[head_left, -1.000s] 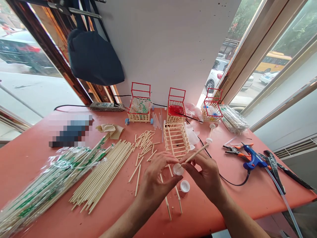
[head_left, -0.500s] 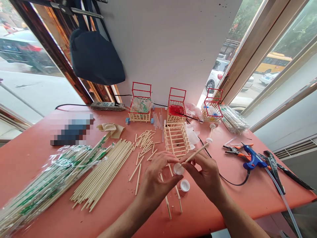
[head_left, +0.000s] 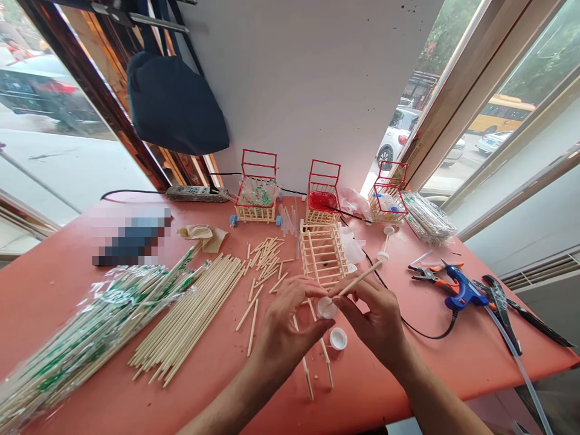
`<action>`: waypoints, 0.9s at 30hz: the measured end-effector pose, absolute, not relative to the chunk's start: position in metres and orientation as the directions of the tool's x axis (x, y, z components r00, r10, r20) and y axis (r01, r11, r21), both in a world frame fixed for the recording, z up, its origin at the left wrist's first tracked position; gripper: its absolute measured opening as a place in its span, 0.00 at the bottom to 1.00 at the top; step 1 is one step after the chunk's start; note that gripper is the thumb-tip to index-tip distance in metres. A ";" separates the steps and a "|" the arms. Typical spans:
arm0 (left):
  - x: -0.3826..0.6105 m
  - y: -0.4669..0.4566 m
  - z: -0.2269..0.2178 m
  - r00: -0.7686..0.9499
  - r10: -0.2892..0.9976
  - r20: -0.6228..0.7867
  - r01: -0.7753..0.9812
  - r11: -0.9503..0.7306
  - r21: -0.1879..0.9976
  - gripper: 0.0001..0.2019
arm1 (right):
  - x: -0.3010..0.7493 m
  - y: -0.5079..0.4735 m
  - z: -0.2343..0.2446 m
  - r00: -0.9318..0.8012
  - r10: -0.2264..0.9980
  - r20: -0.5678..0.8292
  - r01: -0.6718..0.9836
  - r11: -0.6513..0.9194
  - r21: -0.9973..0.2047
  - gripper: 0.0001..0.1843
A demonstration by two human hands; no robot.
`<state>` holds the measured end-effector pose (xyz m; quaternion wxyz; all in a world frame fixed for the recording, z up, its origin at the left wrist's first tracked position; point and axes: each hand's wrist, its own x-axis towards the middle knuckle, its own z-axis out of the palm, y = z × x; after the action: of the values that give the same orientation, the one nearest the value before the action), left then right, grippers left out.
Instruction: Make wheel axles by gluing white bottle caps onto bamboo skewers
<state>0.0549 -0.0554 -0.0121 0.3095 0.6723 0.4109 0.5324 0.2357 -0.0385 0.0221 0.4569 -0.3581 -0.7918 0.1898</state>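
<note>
My left hand is closed around a white plastic cap, gripping it between thumb and fingers. In my right hand a short wooden stick is pinched at a slant, its lower end at the cap's middle. Whether the two are joined, I cannot tell. Below the hands a second white cap lies on the table. Two thin sticks lie under my hands, partly hidden. Just beyond the fingers stands a crate-like frame of sticks.
To the left lie long sticks, a plastic-wrapped bundle and short cut pieces. On the right are a blue glue gun and pliers. Small stick carts line the back; a black cord crosses the table.
</note>
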 end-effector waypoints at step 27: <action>0.055 -0.055 -0.011 0.088 0.879 0.469 0.215 -0.477 0.853 0.13 | 0.235 -0.039 0.021 -0.342 0.743 0.575 0.407 0.669 -0.622 0.07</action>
<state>0.0548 -0.0550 -0.0109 0.3086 0.6698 0.4080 0.5382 0.2351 -0.0394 0.0206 0.4460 -0.3608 -0.7972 0.1881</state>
